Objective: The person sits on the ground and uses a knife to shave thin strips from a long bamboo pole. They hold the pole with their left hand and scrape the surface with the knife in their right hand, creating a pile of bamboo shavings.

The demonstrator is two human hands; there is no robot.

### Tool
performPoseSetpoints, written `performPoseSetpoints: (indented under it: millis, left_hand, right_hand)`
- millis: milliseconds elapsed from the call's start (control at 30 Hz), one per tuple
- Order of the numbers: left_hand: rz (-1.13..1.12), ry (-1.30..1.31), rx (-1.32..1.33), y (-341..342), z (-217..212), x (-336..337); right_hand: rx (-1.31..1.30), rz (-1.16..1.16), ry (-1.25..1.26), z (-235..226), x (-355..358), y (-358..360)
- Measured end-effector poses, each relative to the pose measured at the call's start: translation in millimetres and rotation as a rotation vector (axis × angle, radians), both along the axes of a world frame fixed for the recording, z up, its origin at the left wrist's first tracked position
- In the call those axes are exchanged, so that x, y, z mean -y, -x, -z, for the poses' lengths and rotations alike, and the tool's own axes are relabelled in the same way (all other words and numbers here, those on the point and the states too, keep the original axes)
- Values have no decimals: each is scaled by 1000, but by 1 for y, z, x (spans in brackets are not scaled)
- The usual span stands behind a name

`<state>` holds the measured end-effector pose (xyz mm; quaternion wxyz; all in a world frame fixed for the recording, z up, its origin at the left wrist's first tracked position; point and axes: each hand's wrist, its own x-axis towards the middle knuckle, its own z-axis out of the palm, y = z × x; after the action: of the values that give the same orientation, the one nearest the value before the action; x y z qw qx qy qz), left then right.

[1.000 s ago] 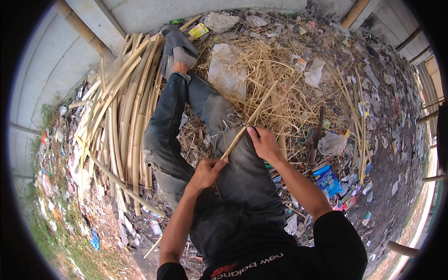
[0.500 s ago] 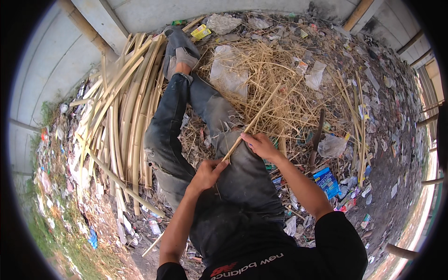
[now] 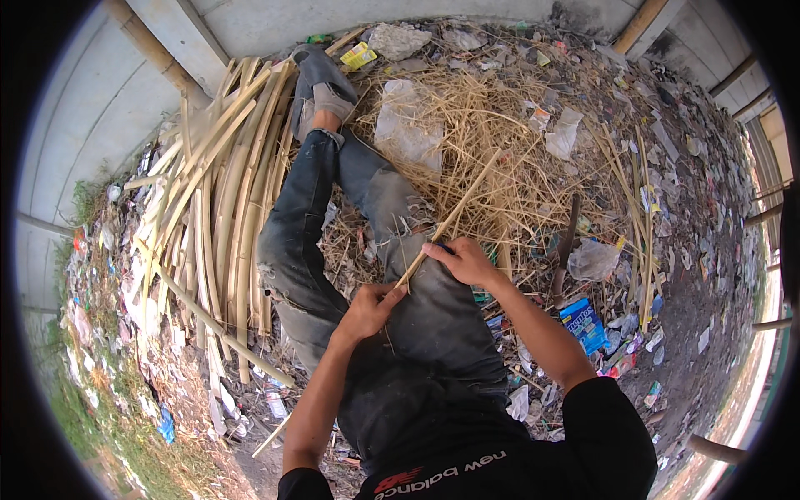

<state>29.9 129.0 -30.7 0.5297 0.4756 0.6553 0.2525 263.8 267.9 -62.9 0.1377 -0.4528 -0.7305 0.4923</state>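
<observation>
A thin bamboo strip (image 3: 465, 200) lies slantwise over my thigh, its far end pointing up and right over the pile of shavings. My left hand (image 3: 372, 309) is closed on its near end, thumb along the strip. Further up, my right hand (image 3: 461, 260) is closed round the strip, with the thumb stretched along it. A small dark piece shows beside that thumb; most of it is hidden by the fingers, so its kind is unclear. Fine fibres hang from the strip near my left hand.
Long split bamboo strips (image 3: 237, 196) are heaped left of my legs. Curly bamboo shavings (image 3: 492, 125) cover the ground ahead. A curved dark-bladed tool (image 3: 567, 242) stands right of my knee, near a blue packet (image 3: 585, 327). Scattered litter and a concrete wall (image 3: 467, 10) surround me.
My right hand has slid slightly left on the strip, and its thumb now reaches further along it. My left hand and the strip have hardly moved.
</observation>
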Motion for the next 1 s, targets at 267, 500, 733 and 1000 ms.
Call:
performPoseSetpoints:
  millis: [267,500,733,1000]
  left_hand:
    - [-4,68,-4,1,-6,-3]
    - [40,-55,-76,0,-2,0]
    - [-3,41,-37,1,-1,-2]
    - [-17,-137,-121,-3,10,2]
  right_hand:
    - [-220,196,302,13,-16,-15]
    - [167,402,-286,1,-48,-25]
    - [213,240,-455,4,-22,-10]
    - [140,264,-305,-10,-12,4]
